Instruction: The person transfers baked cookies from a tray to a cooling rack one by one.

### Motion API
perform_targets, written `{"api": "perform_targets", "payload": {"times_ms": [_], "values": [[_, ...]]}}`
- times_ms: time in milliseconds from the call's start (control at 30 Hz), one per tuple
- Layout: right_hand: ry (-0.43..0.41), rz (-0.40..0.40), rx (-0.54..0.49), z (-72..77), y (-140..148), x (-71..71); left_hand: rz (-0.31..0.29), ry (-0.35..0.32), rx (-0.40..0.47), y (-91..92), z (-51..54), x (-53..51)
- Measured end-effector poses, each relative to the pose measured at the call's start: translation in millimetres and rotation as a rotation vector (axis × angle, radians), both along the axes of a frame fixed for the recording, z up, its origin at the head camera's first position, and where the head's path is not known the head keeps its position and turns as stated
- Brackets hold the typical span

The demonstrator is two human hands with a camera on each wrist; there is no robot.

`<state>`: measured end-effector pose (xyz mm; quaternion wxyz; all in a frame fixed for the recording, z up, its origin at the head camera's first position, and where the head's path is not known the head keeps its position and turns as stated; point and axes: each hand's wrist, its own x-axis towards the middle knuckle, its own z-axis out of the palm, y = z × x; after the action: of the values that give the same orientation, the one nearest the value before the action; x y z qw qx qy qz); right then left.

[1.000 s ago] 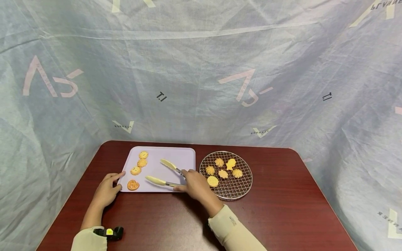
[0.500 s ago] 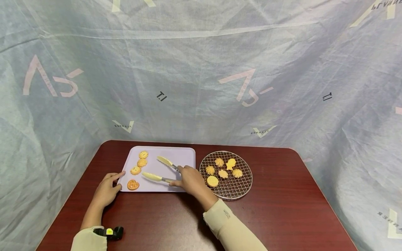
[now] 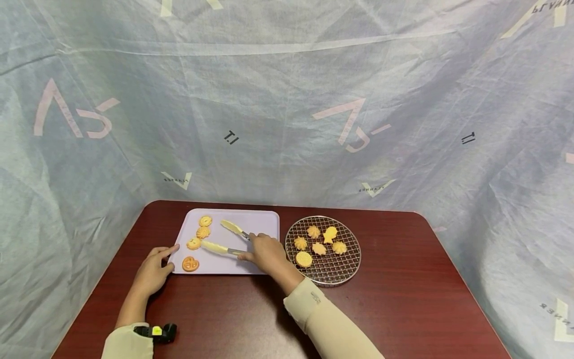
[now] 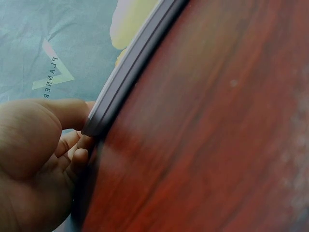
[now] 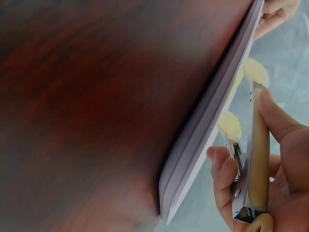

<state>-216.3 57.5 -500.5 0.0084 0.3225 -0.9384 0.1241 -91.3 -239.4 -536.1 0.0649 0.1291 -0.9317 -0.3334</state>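
My left hand (image 3: 152,271) pinches the near-left corner of a lilac tray (image 3: 264,224), thumb and fingers at its edge in the left wrist view. In my right hand (image 3: 269,254) is a pair of tongs (image 5: 259,145) with pale yellow tips, gripped by the handles. The tongs' arms are spread apart over the tray. Their nearer tip lies right by a round cookie (image 3: 194,244); whether they touch I cannot tell. Behind that cookie are a swirled cookie (image 3: 203,232) and a ring-shaped cookie (image 3: 205,221). A pretzel-shaped cookie (image 3: 190,264) lies near the left hand.
Right of the tray stands a round wire rack (image 3: 323,275) bearing several cookies, among them a fish-shaped cookie (image 3: 330,235) and a round waffle-patterned cookie (image 3: 304,259). Both are on a dark red wooden table (image 3: 403,279). A grey printed cloth (image 3: 287,124) hangs behind.
My right hand has moved left and slightly away from me with the tongs, bringing their nearer tip to the round cookie. The left hand, tray and cookies stay where they were.
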Motion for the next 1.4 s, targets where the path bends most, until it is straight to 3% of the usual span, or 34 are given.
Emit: {"api": "perform_targets", "payload": {"times_ms": [700, 1000, 1400], "values": [[0.049, -0.041, 0.047, -0.7, -29.1, -1.0, -0.004, 0.008, -0.004, 0.6, 1.2, 0.1], [0.06, -0.049, 0.071, -0.1, -38.9, 6.2, 0.005, 0.002, -0.006, 1.2, 0.7, 0.8], [0.136, -0.051, 0.065, -4.4, -47.8, 10.8, 0.003, 0.008, -0.01, 1.1, 0.8, 0.7]]}}
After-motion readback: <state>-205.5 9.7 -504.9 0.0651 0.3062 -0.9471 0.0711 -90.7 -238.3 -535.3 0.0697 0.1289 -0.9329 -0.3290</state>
